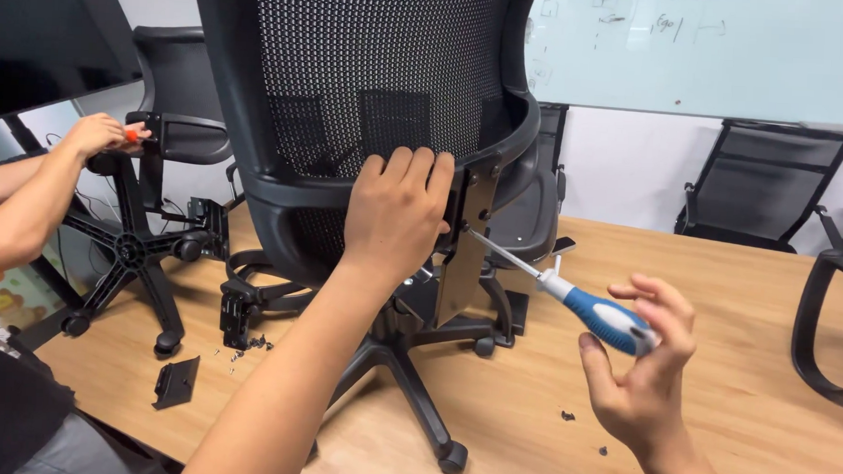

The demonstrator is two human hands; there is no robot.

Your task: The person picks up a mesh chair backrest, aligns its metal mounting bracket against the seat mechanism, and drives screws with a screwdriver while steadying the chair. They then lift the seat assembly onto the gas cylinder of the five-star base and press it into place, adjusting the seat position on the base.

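Two hands at work: left hand [396, 215] grips the mesh chair back [371, 83] standing on the bench [738, 374]; right hand [639, 356] grip closed on blue-handled screwdriver [570, 298], tip at metal bracket [466, 248].

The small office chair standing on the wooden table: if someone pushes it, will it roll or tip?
The chair probably rolls easily, since its base has casters. It looks top-heavy with the tall mesh back, so it may tip. The left hand steadying it suggests this.
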